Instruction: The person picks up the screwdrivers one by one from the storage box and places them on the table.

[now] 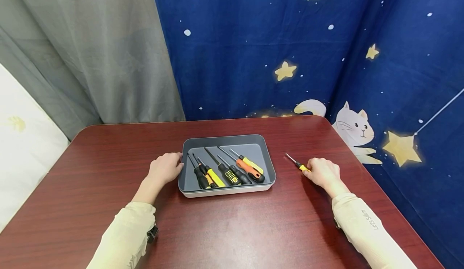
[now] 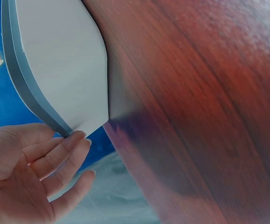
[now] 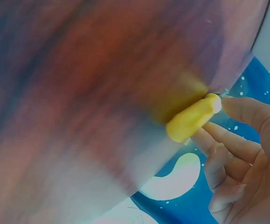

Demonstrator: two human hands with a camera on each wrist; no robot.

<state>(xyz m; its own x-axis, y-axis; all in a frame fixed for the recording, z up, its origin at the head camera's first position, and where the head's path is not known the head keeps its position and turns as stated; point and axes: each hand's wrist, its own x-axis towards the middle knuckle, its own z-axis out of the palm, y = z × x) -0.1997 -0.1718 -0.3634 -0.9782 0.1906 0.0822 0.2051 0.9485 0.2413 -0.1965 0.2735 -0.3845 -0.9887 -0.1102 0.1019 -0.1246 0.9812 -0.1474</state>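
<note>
A grey tray (image 1: 226, 191) with a pale outside stands mid-table. My left hand (image 1: 164, 167) holds its left rim; in the left wrist view the fingertips (image 2: 81, 135) lie against the pale outer wall (image 2: 65, 60). Inside lie several screwdrivers, among them a black one with yellow dots (image 1: 229, 175), an orange-and-black one (image 1: 250, 169) and a yellow one (image 1: 215, 177). Right of the tray, my right hand (image 1: 323, 173) pinches the yellow handle end of another screwdriver (image 1: 298, 165), whose shaft points up and left. That yellow handle (image 3: 193, 119) shows near the tabletop in the right wrist view.
The reddish-brown wooden table (image 1: 232, 224) has rounded far corners. Behind it hang a grey curtain (image 1: 90, 51) and a blue curtain (image 1: 253, 47) with stars and a white cat, close to the table's far and right edges.
</note>
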